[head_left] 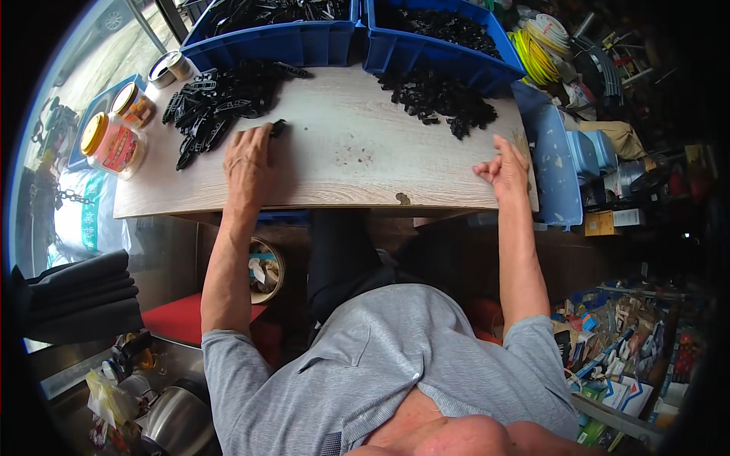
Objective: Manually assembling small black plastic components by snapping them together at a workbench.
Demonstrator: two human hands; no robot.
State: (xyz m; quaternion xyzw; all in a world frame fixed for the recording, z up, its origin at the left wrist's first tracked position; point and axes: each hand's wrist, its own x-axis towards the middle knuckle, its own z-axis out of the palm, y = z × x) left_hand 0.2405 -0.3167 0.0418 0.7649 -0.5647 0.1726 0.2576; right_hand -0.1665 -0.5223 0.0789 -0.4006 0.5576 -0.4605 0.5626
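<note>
My left hand (248,166) rests low over the tabletop (357,156), its fingers bent and close together beside a heap of long black plastic pieces (220,102). From its fingertips a small black plastic piece (278,128) sticks out; the thumb and the rest of that piece are hidden under the hand. Over the table's right side, my right hand (508,169) has its fingers apart, some half curled, and nothing shows in them. Just beyond it lies a pile of small black plastic parts (449,102).
Two blue bins, one of long black pieces (266,47) and one of small parts (441,61), stand along the far edge. Jars (114,148) and tins (171,68) sit at the left. A light-blue container (559,167) adjoins the right edge. A round bin (266,270) stands below the table.
</note>
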